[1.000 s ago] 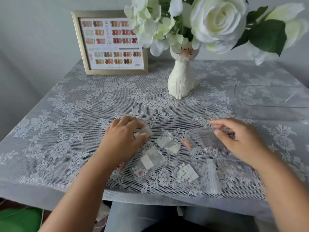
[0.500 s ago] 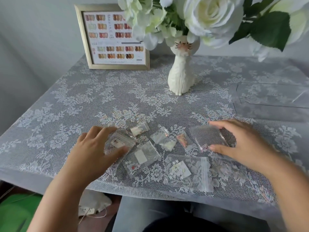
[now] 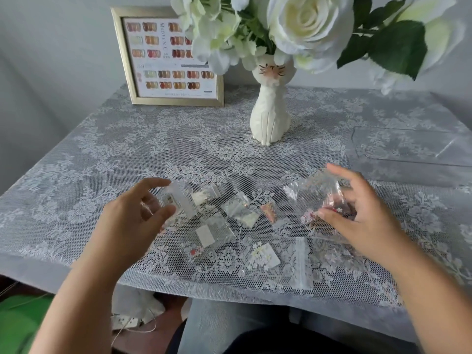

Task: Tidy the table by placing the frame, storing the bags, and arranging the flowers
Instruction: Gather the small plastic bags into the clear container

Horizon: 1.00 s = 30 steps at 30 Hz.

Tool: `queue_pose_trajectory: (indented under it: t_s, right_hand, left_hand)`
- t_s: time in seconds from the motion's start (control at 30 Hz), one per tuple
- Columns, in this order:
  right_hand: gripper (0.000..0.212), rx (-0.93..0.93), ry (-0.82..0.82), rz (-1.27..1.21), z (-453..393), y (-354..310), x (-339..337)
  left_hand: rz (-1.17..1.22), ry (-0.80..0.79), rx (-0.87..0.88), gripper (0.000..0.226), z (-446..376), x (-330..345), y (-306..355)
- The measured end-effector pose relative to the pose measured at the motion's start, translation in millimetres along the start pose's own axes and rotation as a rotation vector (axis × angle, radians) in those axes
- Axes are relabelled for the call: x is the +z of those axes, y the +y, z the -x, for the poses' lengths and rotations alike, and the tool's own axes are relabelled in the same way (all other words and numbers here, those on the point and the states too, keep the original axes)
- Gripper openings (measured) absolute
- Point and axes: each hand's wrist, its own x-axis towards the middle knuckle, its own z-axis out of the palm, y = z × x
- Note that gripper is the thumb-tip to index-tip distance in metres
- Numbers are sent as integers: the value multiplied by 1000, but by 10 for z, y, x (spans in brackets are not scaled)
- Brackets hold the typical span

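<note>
Small clear bags of tiny decorations lie scattered near my table edge; my left hand pinches one little bag, my right hand grips a larger one. I see a white lace tablecloth, gold frame and cat vase of white flowers by the grey wall.

A white lace tablecloth covers the table, with a green object on the floor below its left edge.
</note>
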Motion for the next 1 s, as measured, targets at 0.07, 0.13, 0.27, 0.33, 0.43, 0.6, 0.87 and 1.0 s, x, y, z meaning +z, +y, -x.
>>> queue_pose_trajectory:
  t_s: [0.07,0.13,0.27,0.33,0.43,0.6,0.87,1.0]
  right_hand:
    - [81,4,38,-132,2,0,-65]
    - [75,-4,82,-193,7,44,-134]
    - [35,-29,153,-230,21,166,-249]
    - [32,-45,204,-250,35,215,-310]
    - [32,-33,342,-292,58,297,-442]
    - [50,2,557,-401,135,400,-749]
    - [32,-24,729,-431,80,533,-1316]
    - [20,-51,807,-325,-21,615,-1477]
  left_hand:
    - [35,41,25,34,-5,20,86]
    - [64,66,46,33,-20,54,183]
    - [141,48,114,32,-102,140,415]
    - [203,9,151,32,-161,221,571]
    - [224,-82,239,35,-246,393,858]
    - [208,-179,394,30,-401,756,1435]
    - [295,-177,565,13,-859,1389,2276]
    - [329,-121,636,5,-1051,1736,2626]
